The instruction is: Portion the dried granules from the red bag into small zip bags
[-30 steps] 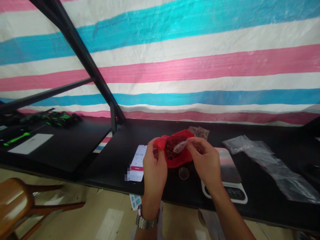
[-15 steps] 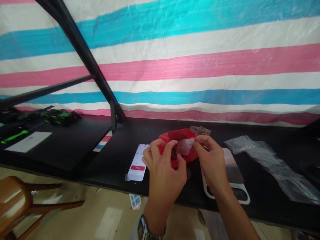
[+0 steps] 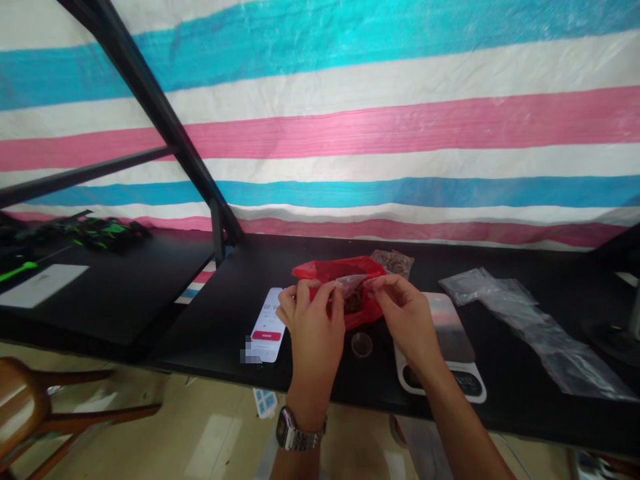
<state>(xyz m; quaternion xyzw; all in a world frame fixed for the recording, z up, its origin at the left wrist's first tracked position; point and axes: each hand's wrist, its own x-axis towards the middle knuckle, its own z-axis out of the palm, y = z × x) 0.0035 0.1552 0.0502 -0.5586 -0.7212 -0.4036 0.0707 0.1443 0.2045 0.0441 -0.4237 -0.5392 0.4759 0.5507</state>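
Over the mouth of a red plastic bag [image 3: 320, 269], a small clear plastic bag [image 3: 351, 285] is held between both hands. My left hand [image 3: 316, 323] has its thumb and forefinger closed at the clear bag's left side, with the other fingers against the red bag. My right hand [image 3: 409, 317] pinches the clear bag's right edge. Small dark brown pieces [image 3: 354, 302] lie inside the red bag; I cannot make out their kind. Just below it on the table is a small clear cup [image 3: 362, 345]. Behind the red bag rests a clear packet of brown pieces [image 3: 400, 261].
A white kitchen scale [image 3: 453, 333] sits under and beside my right forearm. Several flat clear bags [image 3: 530, 320] spread along the right. To the left lies a phone [image 3: 267, 333] with a timer. A black metal post [image 3: 173, 140] slants up at the left, and a wooden chair [image 3: 23, 407] stands below.
The clear bag has tipped from hanging down to lying nearly level, and my hands have shifted left with it. The red bag's mouth looks wider, and the clear cup now shows fully.
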